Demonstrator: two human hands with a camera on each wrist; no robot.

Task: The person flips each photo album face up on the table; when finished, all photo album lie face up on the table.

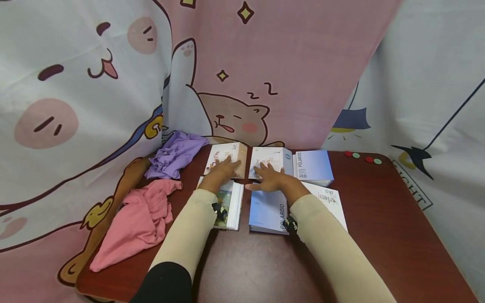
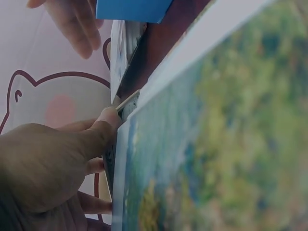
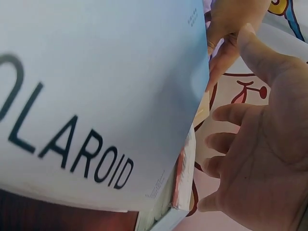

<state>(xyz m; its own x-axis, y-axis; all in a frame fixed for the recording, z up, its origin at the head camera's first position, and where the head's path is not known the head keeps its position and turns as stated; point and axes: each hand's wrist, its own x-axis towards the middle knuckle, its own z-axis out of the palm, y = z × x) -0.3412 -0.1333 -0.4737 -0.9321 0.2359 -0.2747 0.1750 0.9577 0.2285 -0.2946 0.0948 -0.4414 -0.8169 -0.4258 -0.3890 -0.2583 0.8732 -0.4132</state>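
My left hand [image 1: 221, 171] lies with fingers spread on a white-and-tan book [image 1: 224, 149] at the back left. In the left wrist view its thumb and fingertips are at the book's edge, behind a book with a green painted cover [image 2: 231, 130]. My right hand [image 1: 272, 179] is spread, palm down, its fingertips over the lower part of a white book with a grey-blue spine [image 1: 267, 153]. Below that hand is a blue-and-white POLAROID album [image 1: 265, 210], which fills much of the right wrist view. Both hands hold nothing.
A second POLAROID album [image 1: 316, 164] lies at the back right, and a white book [image 1: 330, 202] in front of it. Purple cloth [image 1: 176, 153] and pink cloth [image 1: 140, 219] lie on the left. Red and green discs [image 1: 355, 155] sit along the table's [image 1: 401, 235] back edge, before printed curtains.
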